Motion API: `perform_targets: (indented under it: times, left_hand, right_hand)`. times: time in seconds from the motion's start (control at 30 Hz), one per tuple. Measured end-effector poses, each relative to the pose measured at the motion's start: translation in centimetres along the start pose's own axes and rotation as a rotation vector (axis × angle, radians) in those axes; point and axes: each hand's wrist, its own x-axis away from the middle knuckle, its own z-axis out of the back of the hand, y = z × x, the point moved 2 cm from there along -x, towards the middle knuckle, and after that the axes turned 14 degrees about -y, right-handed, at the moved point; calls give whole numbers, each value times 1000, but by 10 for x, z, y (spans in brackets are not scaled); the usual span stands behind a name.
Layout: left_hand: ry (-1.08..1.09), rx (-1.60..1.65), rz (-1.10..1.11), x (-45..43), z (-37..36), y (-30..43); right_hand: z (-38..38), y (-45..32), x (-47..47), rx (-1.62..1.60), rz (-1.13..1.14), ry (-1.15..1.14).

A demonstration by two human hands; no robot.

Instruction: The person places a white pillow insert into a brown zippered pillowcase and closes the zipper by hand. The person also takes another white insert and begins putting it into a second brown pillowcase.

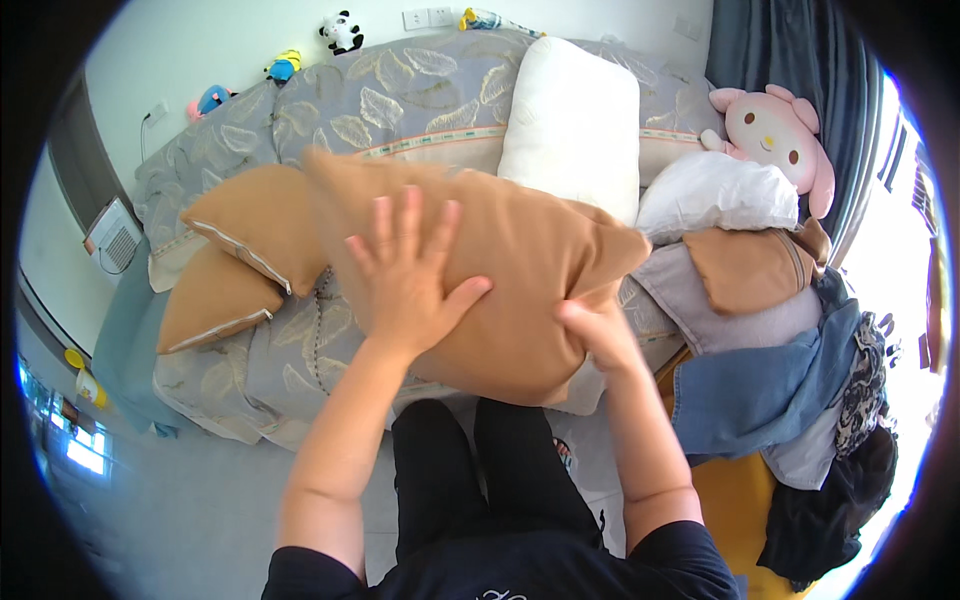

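Note:
A plump brown cushion (517,300) is raised above the front of the sofa, tilted, one corner pointing to the upper left. Spread flat across its upper face is my left hand (412,277), fingers apart. My right hand (600,330) grips the cushion's right side; the thumb shows on top, and the other fingers are hidden behind the fabric. Two more brown cushions with white zippers, an upper one (259,214) and a lower one (217,296), overlap on the sofa to the left. A white pillow (574,120) leans against the backrest behind the held cushion.
The sofa wears a grey leaf-patterned cover (420,75). Right of it are a white cushion insert (720,195), a folded brown cover (746,270), a pink plush toy (772,139) and piled clothes (757,382). Small plush toys, including a panda (341,34), line the backrest.

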Motion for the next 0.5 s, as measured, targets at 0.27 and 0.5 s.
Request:
perform_targets:
  times: [0.27,0.5]
  left_hand:
    - [350,633,153,32,-125,-80]
    - [-258,1125,271,38,-107,-140]
  right_hand:
    - [59,50,30,-449,160,353]
    - [51,-10,-9,-154,-104,360]
